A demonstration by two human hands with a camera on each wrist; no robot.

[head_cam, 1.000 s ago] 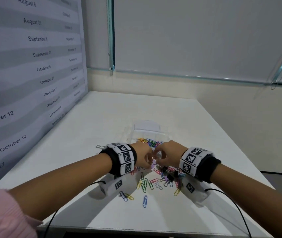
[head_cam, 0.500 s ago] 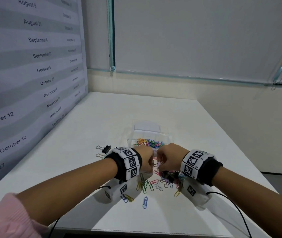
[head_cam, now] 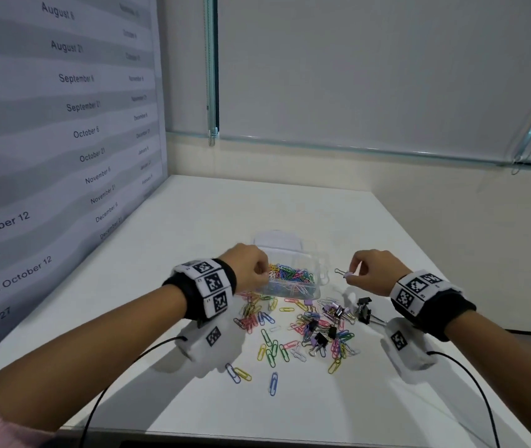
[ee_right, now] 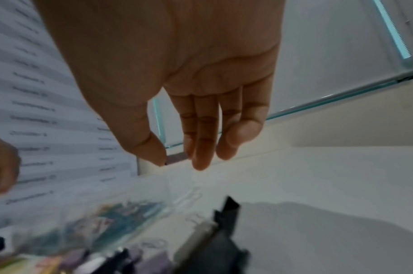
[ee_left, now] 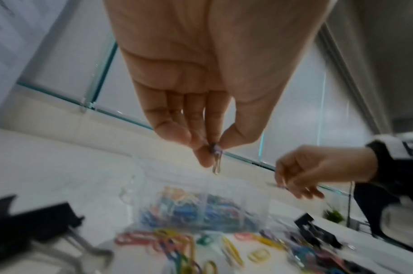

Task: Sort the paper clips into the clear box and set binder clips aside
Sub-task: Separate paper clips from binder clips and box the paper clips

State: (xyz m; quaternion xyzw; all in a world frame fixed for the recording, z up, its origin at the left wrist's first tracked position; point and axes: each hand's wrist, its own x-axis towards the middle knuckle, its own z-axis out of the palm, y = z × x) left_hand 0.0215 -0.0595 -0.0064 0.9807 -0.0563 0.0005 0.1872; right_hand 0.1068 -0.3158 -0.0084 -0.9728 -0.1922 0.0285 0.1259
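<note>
Fingertips (head_cam: 262, 275) of your left hand (head_cam: 247, 266) are bunched together over the near left corner of the clear plastic box (head_cam: 317, 287) in the head view, though what they pinch is hidden there. Your right hand (head_cam: 372, 268) is raised to the right of the box, thumb and forefinger pinching a small lilac binder clip (head_cam: 348, 275) whose wire handle points left. Coloured paper clips fill the box; a loose heap of coloured paper clips (head_cam: 270, 331) mixed with small binder clips lies on the white table (head_cam: 193, 221) in front of it, and a black binder clip (head_cam: 363, 310) rests at the heap's right edge.

From the left wrist, your left hand (ee_left: 200, 74) pinches a pale purple paper clip (ee_left: 217, 159) between thumb and fingertips, hanging above the clear plastic box (ee_left: 195, 204). A large black binder clip (ee_left: 31, 220) sits blurred at lower left.

From the right wrist, your right hand (ee_right: 177, 74) holds the small lilac binder clip (ee_right: 177, 158) between thumb and forefinger, the other fingers relaxed and nearly straight. The clear plastic box (ee_right: 102, 222) lies below and to the left.
</note>
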